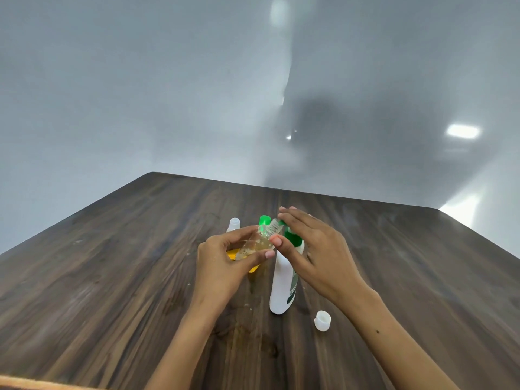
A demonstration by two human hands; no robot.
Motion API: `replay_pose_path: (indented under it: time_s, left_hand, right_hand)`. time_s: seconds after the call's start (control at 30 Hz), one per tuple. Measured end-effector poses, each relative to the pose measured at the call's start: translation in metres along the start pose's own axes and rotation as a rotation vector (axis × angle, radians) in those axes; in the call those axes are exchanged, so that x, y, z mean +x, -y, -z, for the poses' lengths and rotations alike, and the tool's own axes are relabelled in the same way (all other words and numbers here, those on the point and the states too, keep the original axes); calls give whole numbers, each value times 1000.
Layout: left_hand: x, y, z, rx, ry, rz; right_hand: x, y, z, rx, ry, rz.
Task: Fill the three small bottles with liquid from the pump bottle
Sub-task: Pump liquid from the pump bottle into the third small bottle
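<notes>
two hands are working in front of me. the left hand (225,256) is gripping a small clear bottle (260,240), fingers and thumb curled round it, tilting it so its open neck is pointing up toward the pump spout; yellowish liquid is sitting in its lower part. the right hand (312,243) is lying over the green pump head (291,237) of the one pump bottle (282,282), fingers fairly straight and pressing on top, thumb reaching toward the small bottle's neck. the pump bottle is white with a green label, standing upright near the middle of the table.

i am counting three small bottles: the one being held, a white uncapped one (234,224) standing behind the left hand, and one with a green cap (264,220) just behind the held bottle, mostly hidden. one loose white cap (322,320) is lying on the table to the right of the pump bottle's base. something yellow (254,267) is showing under the left hand; i cannot tell what it is.

the table (112,277) is showing dark wood grain, with a few small pale specks near the bottles. behind it a plain grey wall (140,94) is reflecting blurry lights.
</notes>
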State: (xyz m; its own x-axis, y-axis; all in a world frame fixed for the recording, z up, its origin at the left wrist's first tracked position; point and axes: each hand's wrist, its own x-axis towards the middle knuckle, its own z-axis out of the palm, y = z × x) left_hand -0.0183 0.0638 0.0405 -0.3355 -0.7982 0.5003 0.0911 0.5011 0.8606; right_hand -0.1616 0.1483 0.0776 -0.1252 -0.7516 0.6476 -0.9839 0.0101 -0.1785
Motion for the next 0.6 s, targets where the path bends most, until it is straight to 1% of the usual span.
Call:
replay_pose_path:
  time_s: [0.2,0.47,0.6]
  left_hand:
    - [0,-3,0,16,13,-12]
    - [0,-2,-1,19,6,4]
    - [1,-3,-1,28,-8,9]
  right_hand:
    - [2,-2,11,-3,0,17]
    - [1,0,6,-19,-9,-4]
    - [4,0,12,-53,29,8]
